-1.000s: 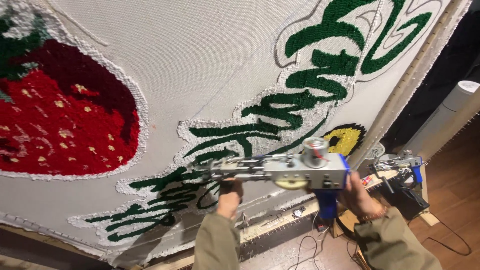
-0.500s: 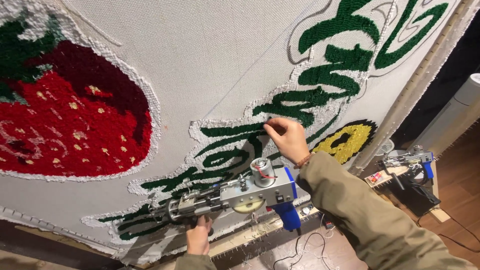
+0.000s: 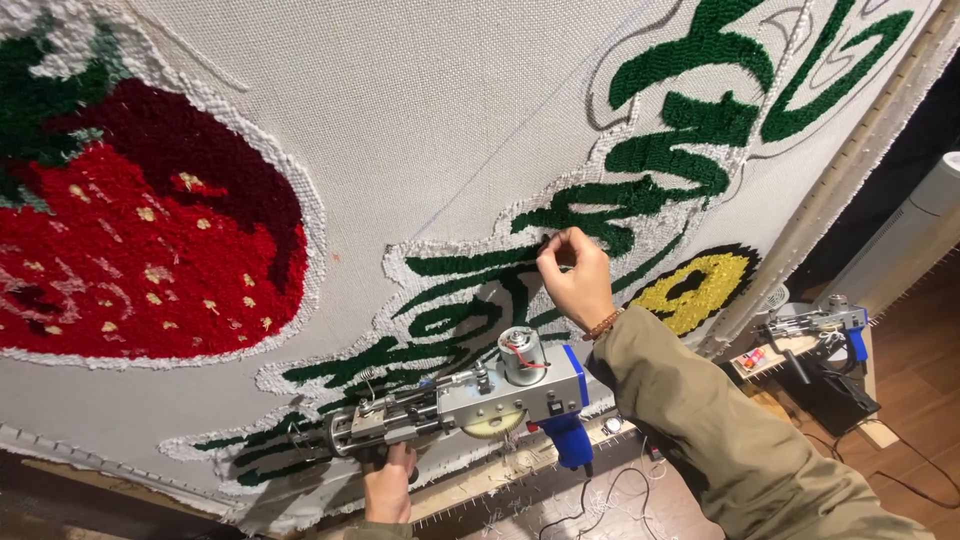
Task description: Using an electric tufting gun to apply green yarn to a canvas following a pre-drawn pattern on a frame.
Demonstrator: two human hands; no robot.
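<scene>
My left hand [image 3: 388, 489] grips the front handle of a silver and blue tufting gun [image 3: 470, 400], held level below the stretched cloth. My right hand [image 3: 573, 276] is raised to the white backing cloth [image 3: 420, 130], fingers pinched on the green tufted lettering [image 3: 620, 210] at its white outline. Whether a loose thread is between the fingers I cannot tell. A red tufted strawberry [image 3: 140, 250] fills the cloth's left side. A yellow and black tufted shape [image 3: 700, 285] lies just right of my right hand.
The wooden frame rail [image 3: 480, 480] with a tack strip runs under the cloth. A second tufting gun [image 3: 815, 325] rests on a stand at the right, over a wooden floor [image 3: 915, 400] with cables. A white cylinder [image 3: 925, 215] stands at the far right.
My right hand let go of the gun's blue rear handle and rose to the green lettering. The gun dropped lower and left, held by my left hand alone.
</scene>
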